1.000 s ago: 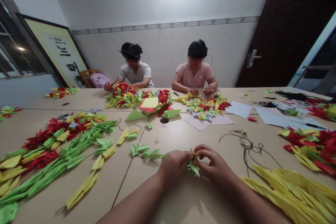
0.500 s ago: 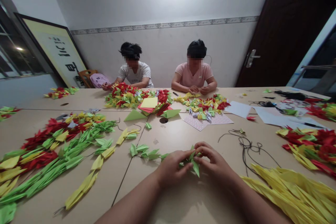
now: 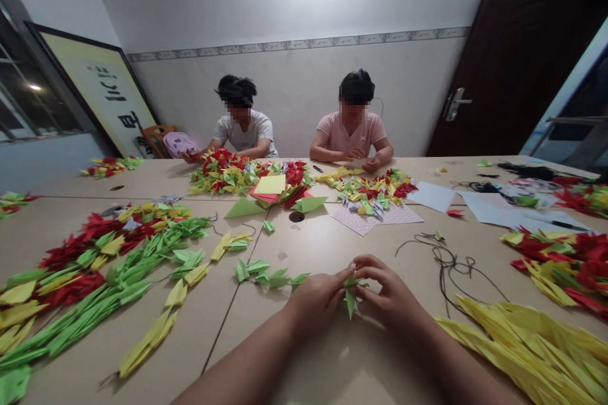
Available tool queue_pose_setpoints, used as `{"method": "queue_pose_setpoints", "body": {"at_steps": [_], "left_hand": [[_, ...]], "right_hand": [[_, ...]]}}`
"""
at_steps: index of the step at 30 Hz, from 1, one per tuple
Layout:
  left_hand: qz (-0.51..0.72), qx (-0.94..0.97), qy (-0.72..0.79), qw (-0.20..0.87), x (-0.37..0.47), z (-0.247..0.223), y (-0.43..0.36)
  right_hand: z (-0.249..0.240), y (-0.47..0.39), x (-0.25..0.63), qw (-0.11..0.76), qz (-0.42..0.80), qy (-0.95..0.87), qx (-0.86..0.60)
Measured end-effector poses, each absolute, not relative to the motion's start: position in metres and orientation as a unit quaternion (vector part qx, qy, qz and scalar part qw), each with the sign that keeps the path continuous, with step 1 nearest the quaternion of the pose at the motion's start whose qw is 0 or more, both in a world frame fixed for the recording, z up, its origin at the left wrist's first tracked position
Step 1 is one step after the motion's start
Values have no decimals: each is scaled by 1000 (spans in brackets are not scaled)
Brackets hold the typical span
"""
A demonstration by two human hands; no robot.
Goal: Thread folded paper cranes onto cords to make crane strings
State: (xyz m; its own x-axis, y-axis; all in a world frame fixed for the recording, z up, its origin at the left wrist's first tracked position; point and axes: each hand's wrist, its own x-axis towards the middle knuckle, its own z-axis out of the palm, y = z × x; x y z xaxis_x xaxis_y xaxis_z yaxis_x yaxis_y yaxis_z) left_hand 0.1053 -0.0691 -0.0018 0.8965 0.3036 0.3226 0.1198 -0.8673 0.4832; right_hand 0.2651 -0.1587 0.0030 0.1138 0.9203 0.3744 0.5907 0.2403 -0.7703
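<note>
Close in front of me, both hands work on one green origami piece (image 3: 350,304), with pointed tips like a paper crane's. My left hand (image 3: 313,304) pinches it from the left, thumb and fingers together. From the right, my right hand (image 3: 387,288) grips the same piece with thumb and fingertips, its fingers curled. One green point hangs down between the hands. A row of green origami pieces (image 3: 275,277) lies on the table just left of my left hand and runs partly behind it. Whether a string joins that row to the held piece is hidden.
Yellow strung origami (image 3: 178,294) and a green bundle (image 3: 137,259) lie left. On the right are tangled black cord (image 3: 449,262) and yellow folded strips (image 3: 532,342). Paper sheets (image 3: 270,185) and coloured piles (image 3: 247,171) stand mid-table; two people sit opposite.
The green origami piece has turned slightly between my fingers, its lower point now hanging straighter down and further left. Both hands stay in nearly the same place.
</note>
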Motion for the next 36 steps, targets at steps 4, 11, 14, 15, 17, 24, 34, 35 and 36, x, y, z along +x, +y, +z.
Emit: {"method": "queue_pose_setpoints", "body": {"at_steps": [4,11,14,15,17,24,34,35,36], "left_hand": [[196,947,119,226,106,-1,-70],[214,918,106,315,105,4,-72],[240,895,118,357,104,6,-72],[247,888,126,368,104,7,-72],[258,872,141,390,104,7,-72],[260,849,148,436,105,4,-72],[243,864,185,401,108,2,-71],[240,870,189,387,108,3,-71],[239,875,192,375,107,3,-72]], "right_hand": [[2,-160,264,460,170,-647,-584],[4,-161,265,454,196,-645,-582],[6,-162,269,477,210,-624,-582],[7,-163,270,485,218,-616,-582],[7,-165,271,498,245,-605,-571],[9,-165,260,468,292,-602,-577],[11,-162,262,477,279,-565,-612],[11,-162,262,473,282,-567,-613],[11,-162,262,469,283,-569,-613]]}}
